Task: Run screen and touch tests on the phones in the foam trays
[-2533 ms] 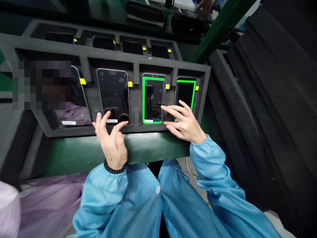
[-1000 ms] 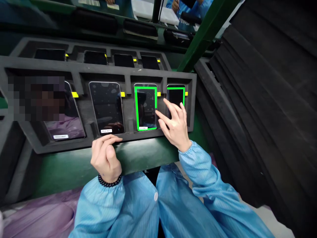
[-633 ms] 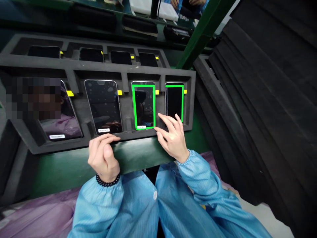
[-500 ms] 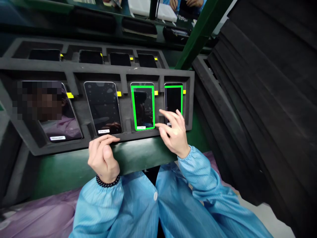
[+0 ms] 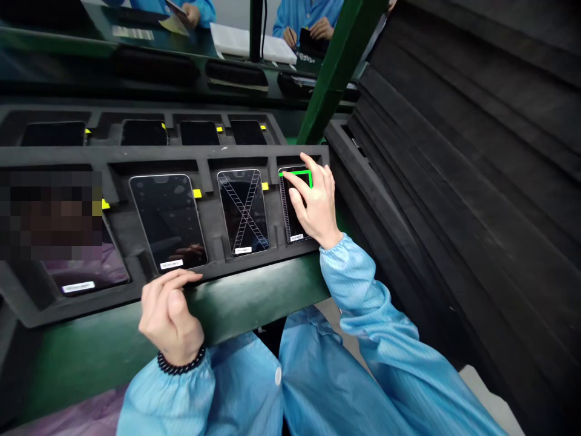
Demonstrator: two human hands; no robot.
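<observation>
A black foam tray (image 5: 213, 230) holds several phones in its compartments. Over the rightmost phone (image 5: 293, 221) my right hand (image 5: 316, 197) is spread, index fingertip at the upper left of its screen, which shows part of a green border and a ladder-like strip. Left of it, another phone (image 5: 245, 212) displays a white X of ladder lines. The dark-screened phone (image 5: 169, 221) lies one compartment further left. My left hand (image 5: 172, 312), with a black bracelet, rests by the tray's front edge, fingers loosely extended and holding nothing.
A second foam tray (image 5: 170, 115) with several phones sits behind. Stacked black foam trays (image 5: 454, 151) rise on the right, beside a slanted green post (image 5: 338, 66). Across the bench, other people's hands (image 5: 321, 29) are at work near a white pad (image 5: 254, 45).
My right hand has moved up onto the rightmost phone. The phone beside it has switched from a green border to a white X. The view has shifted, and my left hand keeps its pose.
</observation>
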